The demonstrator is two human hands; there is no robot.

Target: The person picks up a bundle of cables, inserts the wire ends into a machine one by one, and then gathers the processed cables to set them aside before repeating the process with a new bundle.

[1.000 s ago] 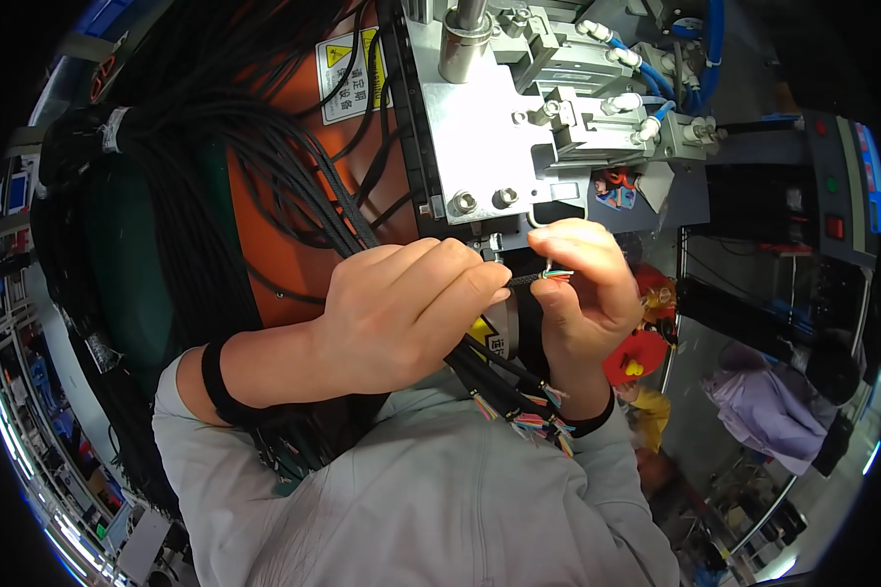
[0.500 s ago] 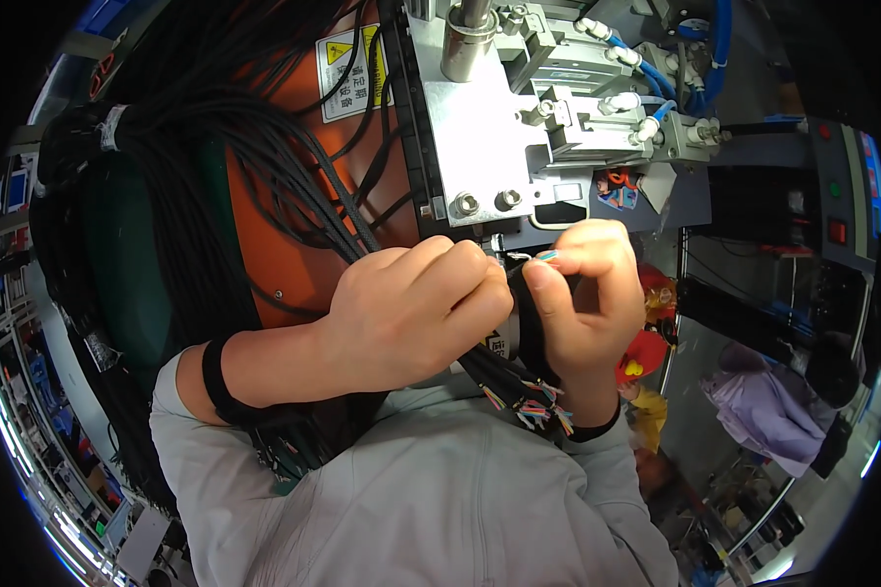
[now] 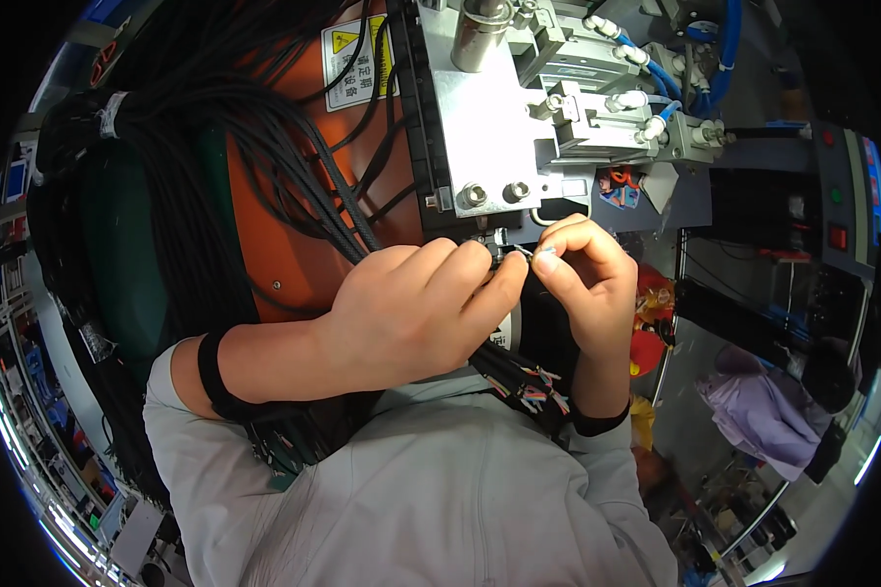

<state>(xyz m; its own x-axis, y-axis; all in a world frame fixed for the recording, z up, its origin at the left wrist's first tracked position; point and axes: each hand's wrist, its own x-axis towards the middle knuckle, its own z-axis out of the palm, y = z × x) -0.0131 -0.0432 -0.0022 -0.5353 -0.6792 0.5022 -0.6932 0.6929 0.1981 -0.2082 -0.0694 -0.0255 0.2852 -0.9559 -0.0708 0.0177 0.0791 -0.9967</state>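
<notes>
My left hand point(image 3: 416, 308) is closed, with its fingers curled and its index finger and thumb at the end of a black cable, mostly hidden behind the knuckles. Thin light-coloured wires point(image 3: 522, 250) come out there, and my right hand point(image 3: 589, 279) pinches their tips between thumb and index finger. Both hands meet just below a small metal fixture point(image 3: 500, 238) at the lower edge of the machine. Under my left wrist and fingers, a bundle of black cables point(image 3: 519, 382) shows stripped ends with several coloured wires.
Above the hands stands a bright metal plate point(image 3: 485, 137) with bolts, beside pneumatic cylinders point(image 3: 597, 127) with blue hoses. Many black cables point(image 3: 176, 205) hang over an orange panel point(image 3: 274, 245) at left. A purple cloth point(image 3: 768, 406) hangs at right, near a control box point(image 3: 837, 196).
My right fingertips have moved slightly left and drawn tighter around the wire tips, whose coloured ends are now mostly covered. The left index finger has stretched out toward them. The view has shifted slightly.
</notes>
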